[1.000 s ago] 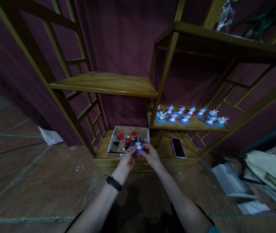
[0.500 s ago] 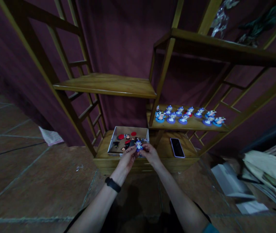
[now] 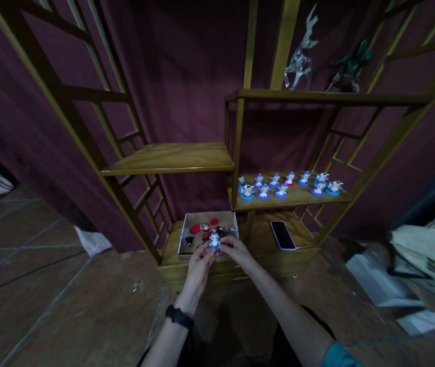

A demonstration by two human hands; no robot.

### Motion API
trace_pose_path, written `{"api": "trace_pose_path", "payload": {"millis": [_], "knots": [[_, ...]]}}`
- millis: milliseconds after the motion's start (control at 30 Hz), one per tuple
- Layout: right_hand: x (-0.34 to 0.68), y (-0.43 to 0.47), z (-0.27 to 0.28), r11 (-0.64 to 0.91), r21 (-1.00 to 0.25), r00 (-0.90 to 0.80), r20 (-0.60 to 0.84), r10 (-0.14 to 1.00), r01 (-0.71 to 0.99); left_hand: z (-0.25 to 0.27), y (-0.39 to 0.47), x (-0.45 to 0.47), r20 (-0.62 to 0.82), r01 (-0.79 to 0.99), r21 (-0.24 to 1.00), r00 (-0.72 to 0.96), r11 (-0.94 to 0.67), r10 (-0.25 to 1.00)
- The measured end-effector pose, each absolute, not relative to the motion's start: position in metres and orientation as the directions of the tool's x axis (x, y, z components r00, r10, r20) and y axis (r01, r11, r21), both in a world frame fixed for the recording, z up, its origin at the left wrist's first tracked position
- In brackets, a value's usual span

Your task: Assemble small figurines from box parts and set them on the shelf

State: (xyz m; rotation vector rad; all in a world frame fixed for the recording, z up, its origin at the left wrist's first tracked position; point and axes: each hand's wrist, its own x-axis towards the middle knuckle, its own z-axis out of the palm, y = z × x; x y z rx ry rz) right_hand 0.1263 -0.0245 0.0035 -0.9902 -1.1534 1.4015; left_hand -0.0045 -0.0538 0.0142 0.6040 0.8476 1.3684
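Note:
A small purple-and-white figurine (image 3: 214,240) is held upright between my two hands, in front of a shallow cardboard box (image 3: 183,239). My left hand (image 3: 201,262) grips it from the left, fingers closed at its base; a black band is on that wrist. From the other side my right hand (image 3: 238,251) pinches it with thumb and fingertips. Inside the box lie several dark figurine pieces and red discs (image 3: 196,229). Up to the right, several similar figurines (image 3: 263,191) on purple, blue or red bases stand in rows on a wooden shelf (image 3: 297,198).
A phone (image 3: 283,235) lies right of the box on the cabinet's lower board. Higher up stand a clear deer ornament (image 3: 299,63) and a dark green sculpture (image 3: 351,66). A bare wooden shelf (image 3: 171,157) juts out above the box. Bags (image 3: 424,252) sit on the floor at right.
The view has tilted up and shifted, showing more of the top shelf. Both hands still hold the same figurine, now near the box's front edge.

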Motion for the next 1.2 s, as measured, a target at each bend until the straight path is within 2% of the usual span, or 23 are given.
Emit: {"api": "trace_pose_path", "payload": {"millis": [133,233,500,667,867,1200], "knots": [[0.114,-0.033,0.014,0.008,-0.981,-0.272,0.061,0.960,-0.195,0.023,-0.077,-0.020,-0.169,-0.566,0.818,-0.061,0.105,0.984],[0.102,-0.047,0.021,0.015,-0.977,-0.310,0.082,0.947,-0.215,0.031,-0.096,-0.033,-0.189,-0.565,0.817,-0.081,0.111,0.979],[0.108,-0.120,0.033,0.016,-0.963,-0.173,0.064,0.983,-0.270,0.053,-0.151,-0.026,-0.260,-0.539,0.818,-0.034,0.201,0.965],[0.131,-0.163,0.046,-0.007,-0.964,-0.143,0.032,0.989,-0.266,0.071,-0.188,-0.003,-0.233,-0.521,0.828,0.019,0.208,0.972],[0.153,-0.197,0.061,0.034,-0.979,-0.139,0.063,0.988,-0.200,0.088,-0.224,0.019,-0.234,-0.537,0.817,0.025,0.210,0.972],[0.170,-0.219,0.084,0.031,-0.980,-0.103,0.052,0.993,-0.198,0.100,-0.231,0.034,-0.174,-0.538,0.824,0.055,0.176,0.983]]}}
